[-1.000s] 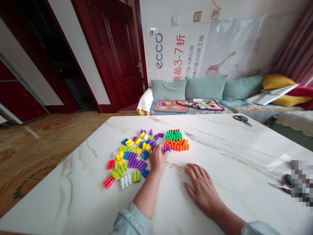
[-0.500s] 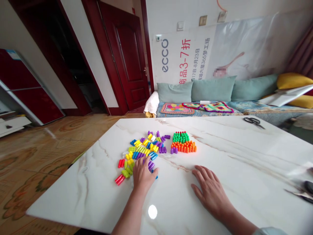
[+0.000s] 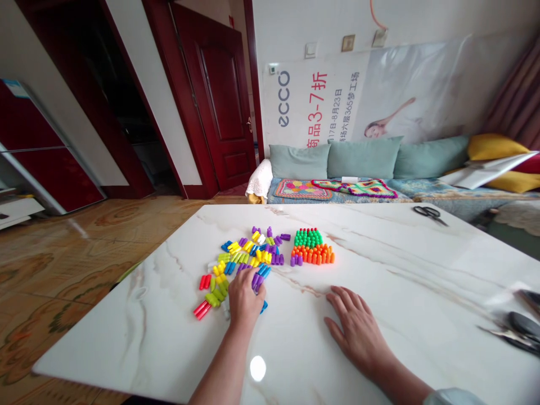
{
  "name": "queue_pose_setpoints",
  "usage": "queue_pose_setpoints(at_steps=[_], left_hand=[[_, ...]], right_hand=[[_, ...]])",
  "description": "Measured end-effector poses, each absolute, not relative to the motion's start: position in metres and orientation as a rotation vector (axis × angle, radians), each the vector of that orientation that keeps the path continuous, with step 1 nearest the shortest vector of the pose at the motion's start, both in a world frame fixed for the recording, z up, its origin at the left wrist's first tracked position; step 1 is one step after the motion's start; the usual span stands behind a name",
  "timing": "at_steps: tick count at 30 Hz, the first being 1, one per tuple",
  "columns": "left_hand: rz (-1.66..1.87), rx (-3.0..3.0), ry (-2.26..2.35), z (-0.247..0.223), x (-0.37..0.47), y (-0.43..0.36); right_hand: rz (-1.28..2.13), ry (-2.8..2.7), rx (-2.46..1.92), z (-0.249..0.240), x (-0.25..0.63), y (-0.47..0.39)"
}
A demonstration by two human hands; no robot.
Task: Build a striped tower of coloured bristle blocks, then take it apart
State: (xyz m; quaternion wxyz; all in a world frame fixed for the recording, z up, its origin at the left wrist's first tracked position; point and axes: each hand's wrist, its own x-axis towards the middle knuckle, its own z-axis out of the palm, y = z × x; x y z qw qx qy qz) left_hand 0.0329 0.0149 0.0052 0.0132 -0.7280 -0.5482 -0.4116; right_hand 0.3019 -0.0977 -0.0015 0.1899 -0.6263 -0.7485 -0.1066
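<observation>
My left hand is at the near edge of a loose pile of small bullet-shaped plastic blocks. Its fingers are curled in, with a purple block at the fingertips; part of the grip is hidden behind the hand. Around it lie blue blocks, lime green blocks, red blocks and yellow ones. My right hand rests flat on the table, fingers spread, holding nothing. Beyond it, upright orange blocks and green blocks stand in tight rows, with purple blocks at the front left corner.
The white marbled table carries black-handled scissors at the far right and a second black-handled tool at the right edge. Behind the table stands a sofa with green cushions. A dark red door is at the back.
My left hand's fingers have curled in around a purple block, which is now tipped up more. My right hand stays flat on the table. The view has shifted slightly.
</observation>
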Motion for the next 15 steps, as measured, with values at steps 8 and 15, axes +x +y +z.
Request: queue_pose_setpoints(at_steps=[8, 15], left_hand=[[-2.204, -2.689, -1.434, 0.032, 0.082, -0.008], [-2.673, -3.119, -1.901, 0.016, 0.127, -0.005]], right_hand=[[-0.308, -2.098, -1.787, -0.002, 0.297, -0.100], [0.089, -1.929, -1.743, 0.021, 0.289, -0.075]])
